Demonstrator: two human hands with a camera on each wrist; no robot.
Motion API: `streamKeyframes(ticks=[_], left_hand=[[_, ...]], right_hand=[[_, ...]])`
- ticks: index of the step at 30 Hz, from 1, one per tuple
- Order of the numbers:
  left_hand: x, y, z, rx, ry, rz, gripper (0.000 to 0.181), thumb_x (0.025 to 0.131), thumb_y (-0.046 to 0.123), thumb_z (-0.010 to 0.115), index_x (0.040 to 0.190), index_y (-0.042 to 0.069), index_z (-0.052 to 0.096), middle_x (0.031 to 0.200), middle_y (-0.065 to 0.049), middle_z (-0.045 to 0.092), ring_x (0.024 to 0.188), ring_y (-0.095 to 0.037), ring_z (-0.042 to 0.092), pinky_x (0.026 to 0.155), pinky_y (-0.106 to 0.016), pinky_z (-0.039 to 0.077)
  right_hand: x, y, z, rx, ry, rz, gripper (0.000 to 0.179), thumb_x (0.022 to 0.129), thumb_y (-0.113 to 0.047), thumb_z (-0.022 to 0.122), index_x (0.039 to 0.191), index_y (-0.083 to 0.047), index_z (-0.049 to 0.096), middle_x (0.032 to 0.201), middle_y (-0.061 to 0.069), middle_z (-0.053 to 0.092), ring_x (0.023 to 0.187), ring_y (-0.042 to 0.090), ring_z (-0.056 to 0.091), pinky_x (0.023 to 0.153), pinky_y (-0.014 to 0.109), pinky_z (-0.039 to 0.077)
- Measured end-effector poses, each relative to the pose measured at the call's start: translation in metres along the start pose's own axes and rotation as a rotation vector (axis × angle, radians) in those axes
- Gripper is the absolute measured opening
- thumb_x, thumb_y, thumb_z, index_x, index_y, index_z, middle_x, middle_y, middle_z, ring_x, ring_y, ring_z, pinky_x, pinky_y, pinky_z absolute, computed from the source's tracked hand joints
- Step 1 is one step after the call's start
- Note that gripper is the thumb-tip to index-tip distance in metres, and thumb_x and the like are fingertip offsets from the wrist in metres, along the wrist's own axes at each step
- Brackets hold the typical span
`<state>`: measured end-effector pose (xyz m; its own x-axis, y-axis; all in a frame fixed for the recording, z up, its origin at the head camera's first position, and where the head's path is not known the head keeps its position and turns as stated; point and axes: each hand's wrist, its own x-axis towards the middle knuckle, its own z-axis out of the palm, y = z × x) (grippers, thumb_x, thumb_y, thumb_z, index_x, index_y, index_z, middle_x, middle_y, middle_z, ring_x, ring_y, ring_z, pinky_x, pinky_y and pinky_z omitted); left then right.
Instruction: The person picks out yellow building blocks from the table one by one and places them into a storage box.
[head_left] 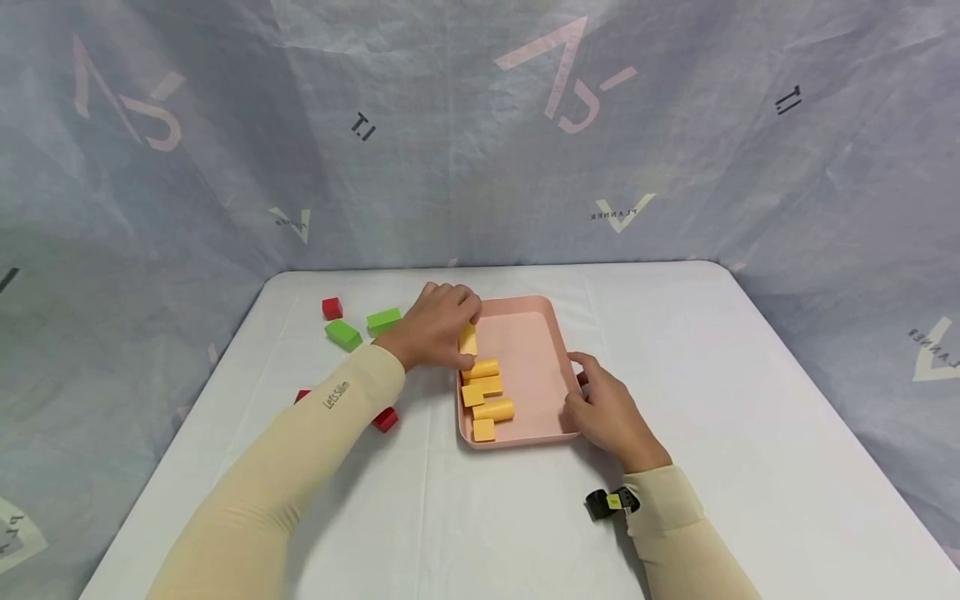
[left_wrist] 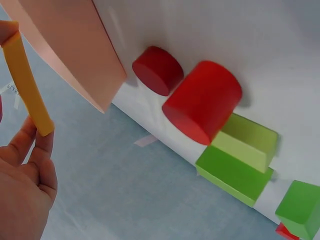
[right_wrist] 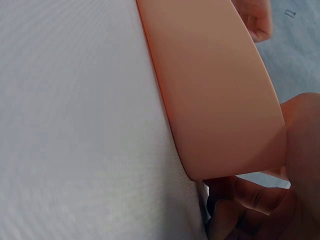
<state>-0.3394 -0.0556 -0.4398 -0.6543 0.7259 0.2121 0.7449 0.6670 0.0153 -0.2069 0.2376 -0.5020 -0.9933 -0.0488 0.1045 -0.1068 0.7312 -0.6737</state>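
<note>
My left hand (head_left: 437,327) pinches a yellow block (head_left: 468,340) between thumb and fingertips, over the left side of a shallow pink tray (head_left: 528,367). In the left wrist view, the yellow block (left_wrist: 26,80) looks long and flat, its ends held by the digits. Along the tray's left wall lie yellow cylinders (head_left: 493,410) and several other yellow blocks (head_left: 483,430). My right hand (head_left: 611,412) grips the tray's right edge, thumb at the rim. In the right wrist view, the tray wall (right_wrist: 220,95) hides part of the fingers.
Green blocks (head_left: 343,335) and a red block (head_left: 332,308) lie on the white table left of the tray. Another red piece (head_left: 386,419) is partly behind the left sleeve. Red cylinders (left_wrist: 202,102) show in the left wrist view. A black wrist device (head_left: 611,502) sits by the right cuff.
</note>
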Motion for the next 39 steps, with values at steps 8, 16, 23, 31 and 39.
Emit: streamKeyframes(ticks=[8, 16, 23, 31, 39], left_hand=[[-0.003, 0.006, 0.001, 0.007, -0.018, 0.02, 0.046, 0.075, 0.044, 0.076, 0.104, 0.023, 0.049, 0.115, 0.003, 0.052, 0.104, -0.019, 0.049, 0.093, -0.039, 0.035], [-0.002, 0.011, 0.001, 0.001, 0.015, 0.072, 0.045, 0.074, 0.044, 0.074, 0.104, 0.022, 0.049, 0.112, 0.002, 0.051, 0.101, -0.019, 0.048, 0.088, -0.038, 0.034], [-0.003, 0.016, 0.002, -0.012, 0.04, 0.102, 0.045, 0.073, 0.042, 0.075, 0.102, 0.02, 0.049, 0.108, 0.001, 0.051, 0.098, -0.02, 0.049, 0.087, -0.038, 0.034], [-0.003, 0.021, 0.002, -0.003, 0.022, 0.097, 0.043, 0.075, 0.042, 0.074, 0.102, 0.021, 0.048, 0.106, 0.002, 0.049, 0.098, -0.019, 0.048, 0.088, -0.038, 0.034], [-0.002, 0.026, 0.002, -0.014, 0.007, 0.093, 0.045, 0.074, 0.043, 0.076, 0.103, 0.021, 0.049, 0.106, 0.003, 0.049, 0.099, -0.019, 0.049, 0.088, -0.038, 0.034]], right_hand=[[0.0, 0.0, 0.001, 0.004, -0.004, 0.001, 0.063, 0.092, -0.014, 0.052, 0.154, -0.016, 0.043, 0.105, 0.003, 0.067, 0.078, 0.016, 0.062, 0.072, 0.034, 0.049], [0.0, 0.001, 0.0, 0.001, 0.001, -0.01, 0.064, 0.091, -0.014, 0.053, 0.154, -0.016, 0.043, 0.105, 0.002, 0.067, 0.079, 0.016, 0.062, 0.073, 0.034, 0.049], [0.0, 0.001, 0.0, 0.001, -0.002, -0.012, 0.064, 0.09, -0.013, 0.053, 0.154, -0.015, 0.043, 0.105, 0.003, 0.068, 0.079, 0.015, 0.063, 0.073, 0.034, 0.05], [0.0, 0.001, 0.0, 0.0, 0.002, -0.02, 0.064, 0.09, -0.011, 0.054, 0.153, -0.014, 0.044, 0.104, 0.004, 0.068, 0.076, 0.015, 0.061, 0.072, 0.033, 0.049], [0.0, 0.001, 0.0, 0.006, 0.001, -0.021, 0.064, 0.09, -0.011, 0.054, 0.153, -0.014, 0.044, 0.104, 0.004, 0.069, 0.077, 0.014, 0.062, 0.073, 0.033, 0.049]])
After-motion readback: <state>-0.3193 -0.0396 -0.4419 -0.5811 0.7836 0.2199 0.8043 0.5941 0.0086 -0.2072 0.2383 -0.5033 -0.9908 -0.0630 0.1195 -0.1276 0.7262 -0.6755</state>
